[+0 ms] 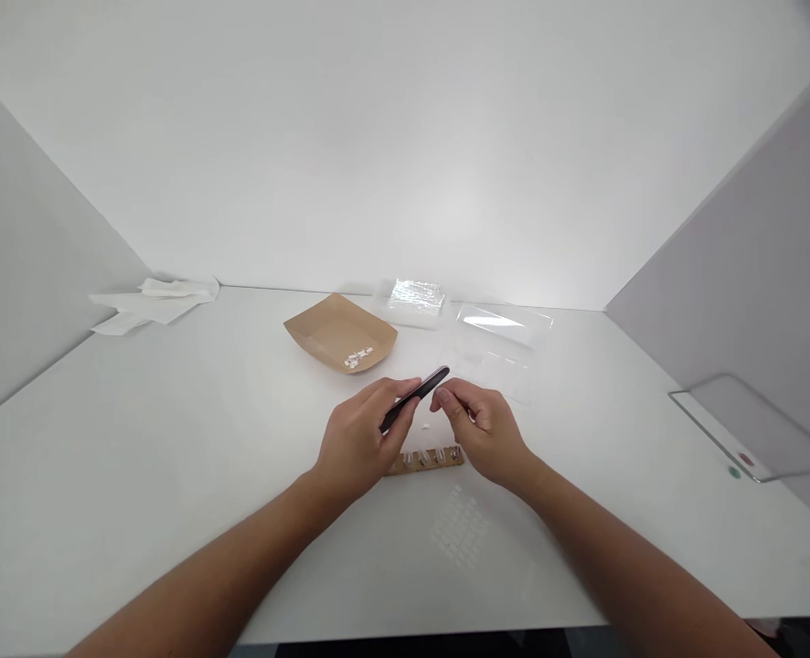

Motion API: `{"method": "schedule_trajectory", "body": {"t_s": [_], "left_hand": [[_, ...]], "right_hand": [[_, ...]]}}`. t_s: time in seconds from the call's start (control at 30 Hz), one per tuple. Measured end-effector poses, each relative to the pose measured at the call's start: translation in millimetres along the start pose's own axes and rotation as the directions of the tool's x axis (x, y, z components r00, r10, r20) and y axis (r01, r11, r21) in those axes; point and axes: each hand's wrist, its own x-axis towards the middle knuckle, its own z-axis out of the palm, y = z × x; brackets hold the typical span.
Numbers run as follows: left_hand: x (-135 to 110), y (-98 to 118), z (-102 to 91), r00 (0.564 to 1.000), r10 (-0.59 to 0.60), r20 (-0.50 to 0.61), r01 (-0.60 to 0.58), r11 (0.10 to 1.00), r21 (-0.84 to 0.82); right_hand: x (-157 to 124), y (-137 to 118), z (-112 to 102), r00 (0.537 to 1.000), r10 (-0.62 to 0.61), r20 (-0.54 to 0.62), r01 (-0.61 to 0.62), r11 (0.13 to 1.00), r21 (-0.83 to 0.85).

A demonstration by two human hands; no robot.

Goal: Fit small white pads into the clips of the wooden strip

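My left hand (360, 429) is closed around a slim black bar (411, 400) with a rounded end and a paler upper edge, tilted up to the right. Close to that end, my right hand (484, 425) has its thumb and forefinger pinched together; whatever lies between them is too small or hidden to tell. Below both hands lies a brown cardboard strip (432, 463) with several clear, nail-shaped pieces standing along it; my left hand covers part of its left end. One tiny white piece (425, 426) rests on the table between the hands and the strip.
A brown paper tray (329, 329) holds small white pieces (358, 357). Behind are a clear plastic pack (415, 300) and clear plastic packaging (501, 322). A sheet of clear tabs (460, 528) lies in front. White tissues (165, 300) are left; a wire frame (717, 437) stands right.
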Motion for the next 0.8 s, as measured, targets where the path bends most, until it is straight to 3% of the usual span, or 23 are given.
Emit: {"method": "schedule_trajectory", "body": {"t_s": [0.27,0.53,0.8], "left_hand": [[2.8,-3.3,-0.1,0.998,0.059,0.006,-0.058,0.998,-0.028],[1.5,-7.8,1.8,1.0,-0.015,0.026,0.017,0.994,-0.106],[3.0,-9.9,2.5,0.999,-0.014,0.028,0.017,0.994,-0.112]], "right_hand": [[2.3,3.4,4.4,0.993,0.019,-0.116,-0.031,0.994,-0.101],[2.8,7.3,8.8,0.979,-0.101,-0.18,0.04,0.949,-0.314],[3.3,11.4,8.6,0.969,-0.16,-0.189,0.071,0.912,-0.404]]}}
